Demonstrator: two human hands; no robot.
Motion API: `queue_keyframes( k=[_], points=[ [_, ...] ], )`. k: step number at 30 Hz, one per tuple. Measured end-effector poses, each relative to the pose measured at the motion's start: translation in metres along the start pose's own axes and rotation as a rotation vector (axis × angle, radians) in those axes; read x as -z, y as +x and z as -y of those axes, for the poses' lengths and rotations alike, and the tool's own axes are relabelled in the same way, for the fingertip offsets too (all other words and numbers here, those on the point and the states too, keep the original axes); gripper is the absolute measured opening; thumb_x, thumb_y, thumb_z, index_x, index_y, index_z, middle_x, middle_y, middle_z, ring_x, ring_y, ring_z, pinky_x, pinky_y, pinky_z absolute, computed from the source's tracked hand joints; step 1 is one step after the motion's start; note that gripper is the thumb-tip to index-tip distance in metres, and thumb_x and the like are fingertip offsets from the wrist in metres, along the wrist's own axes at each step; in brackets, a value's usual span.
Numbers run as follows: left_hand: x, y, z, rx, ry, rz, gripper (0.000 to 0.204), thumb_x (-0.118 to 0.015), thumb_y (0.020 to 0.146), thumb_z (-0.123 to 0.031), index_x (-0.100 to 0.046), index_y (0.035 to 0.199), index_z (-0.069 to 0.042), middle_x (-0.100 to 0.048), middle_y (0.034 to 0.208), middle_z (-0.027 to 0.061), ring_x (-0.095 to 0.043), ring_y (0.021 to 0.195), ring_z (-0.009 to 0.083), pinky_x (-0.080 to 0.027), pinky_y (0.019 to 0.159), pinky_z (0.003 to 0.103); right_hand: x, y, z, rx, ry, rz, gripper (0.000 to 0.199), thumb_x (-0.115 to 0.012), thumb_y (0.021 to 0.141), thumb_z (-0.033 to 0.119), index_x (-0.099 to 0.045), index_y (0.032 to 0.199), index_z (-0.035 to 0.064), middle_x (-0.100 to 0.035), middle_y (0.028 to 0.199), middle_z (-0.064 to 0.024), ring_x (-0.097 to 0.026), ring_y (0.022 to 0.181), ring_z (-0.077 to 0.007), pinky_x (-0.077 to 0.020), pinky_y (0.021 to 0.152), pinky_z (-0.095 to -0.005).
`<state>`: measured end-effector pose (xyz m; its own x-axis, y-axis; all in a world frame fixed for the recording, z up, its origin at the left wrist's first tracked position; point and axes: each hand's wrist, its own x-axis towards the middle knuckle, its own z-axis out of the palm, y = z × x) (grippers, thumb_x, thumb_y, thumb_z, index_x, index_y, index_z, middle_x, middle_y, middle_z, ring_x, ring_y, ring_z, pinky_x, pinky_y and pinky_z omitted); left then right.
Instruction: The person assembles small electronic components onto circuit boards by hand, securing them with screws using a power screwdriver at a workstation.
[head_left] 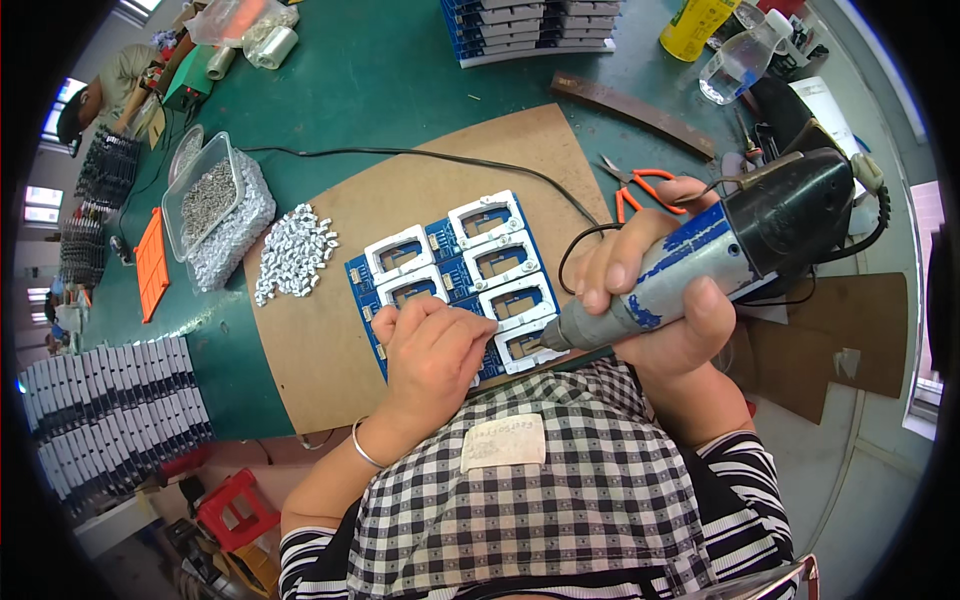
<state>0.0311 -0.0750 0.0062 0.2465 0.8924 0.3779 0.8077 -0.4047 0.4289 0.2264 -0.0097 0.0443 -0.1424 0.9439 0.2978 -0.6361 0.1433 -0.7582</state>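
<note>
Right hand (655, 300) is closed around the barrel of an electric screwdriver (700, 265), a grey tool with worn blue paint and a black rear housing. The tool lies nearly level, pointing left, and its tip meets the nearest white frame on the right side of the circuit board panel (450, 275).

Left hand (432, 350) is curled into a loose fist, knuckles up, resting on the near left part of the panel and pressing it down. Whether anything sits inside the fist cannot be told. A thin metal bangle (362, 447) circles that wrist.

The blue panel lies tilted on a brown cardboard sheet (330, 350), directly ahead of the person and beneath both hands. Count of white rectangular frames visible on it: seven, in two columns, three on the left and four on the right. The left hand may cover more.

Left of the panel, apart from it, a heap of small white parts (292, 252) lies loose on the cardboard. Further left stands one clear plastic tub (232, 228) of similar parts, with a second clear tray of grey pieces set on top.

One pair of orange-handled scissors (635, 185) lies on the green table (400, 70) just beyond the right hand. Far centre: two stacks of blue panels (530, 25). Far right: one yellow bottle (695, 25) and one clear bottle (740, 60).
</note>
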Motion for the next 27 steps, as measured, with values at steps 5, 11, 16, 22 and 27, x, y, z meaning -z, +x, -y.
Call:
queue_keyframes(
  k=[5,11,16,22,27],
  points=[
    [0.001,0.002,-0.002,-0.030,0.052,0.000,0.019,-0.075,0.066,-0.008,-0.066,0.081,-0.015,-0.062,0.079,-0.0040,-0.053,0.081,0.0171,-0.028,0.079,0.034,-0.006,0.001,0.001,0.007,-0.016,0.010,0.065,-0.054,0.081,0.045,-0.034,0.132,0.0108,-0.055,0.074,-0.0058,-0.058,0.058,-0.0200,-0.0465,0.062,-0.0373],
    [0.001,0.002,0.001,-0.051,0.016,0.001,0.019,-0.075,0.065,-0.008,-0.066,0.081,-0.014,-0.061,0.077,-0.0028,-0.054,0.080,0.0176,-0.030,0.077,0.035,-0.016,0.002,0.006,0.038,-0.132,0.087,0.069,-0.061,0.079,0.039,-0.030,0.132,0.0087,-0.056,0.075,-0.0092,-0.060,0.064,-0.0238,-0.0481,0.064,-0.0371],
    [0.000,0.000,0.002,-0.049,0.001,0.013,0.018,-0.075,0.066,-0.007,-0.067,0.081,-0.013,-0.061,0.074,-0.0021,-0.055,0.076,0.0175,-0.033,0.075,0.034,-0.011,0.004,0.001,0.065,-0.007,0.204,0.071,-0.066,0.081,0.020,-0.021,0.133,0.0010,-0.059,0.084,-0.0157,-0.063,0.074,-0.0232,-0.0544,0.072,-0.0354],
    [-0.001,-0.001,0.003,-0.051,0.003,0.007,0.017,-0.074,0.067,-0.007,-0.067,0.082,-0.011,-0.061,0.077,-0.0002,-0.054,0.078,0.0187,-0.033,0.074,0.035,-0.017,0.003,-0.003,0.075,-0.043,0.151,0.073,-0.067,0.080,0.022,-0.021,0.130,-0.0043,-0.060,0.083,-0.0144,-0.062,0.073,-0.0199,-0.0523,0.071,-0.0303],
    [0.000,0.003,0.000,-0.073,-0.051,0.009,0.022,-0.072,0.068,-0.005,-0.065,0.088,-0.011,-0.059,0.080,0.0004,-0.054,0.080,0.0200,-0.032,0.076,0.036,-0.019,0.006,0.015,0.067,-0.411,0.388,0.065,-0.069,0.082,0.028,-0.028,0.128,0.0081,-0.058,0.082,-0.0102,-0.062,0.075,-0.0248,-0.0515,0.072,-0.0387]
  ],
)
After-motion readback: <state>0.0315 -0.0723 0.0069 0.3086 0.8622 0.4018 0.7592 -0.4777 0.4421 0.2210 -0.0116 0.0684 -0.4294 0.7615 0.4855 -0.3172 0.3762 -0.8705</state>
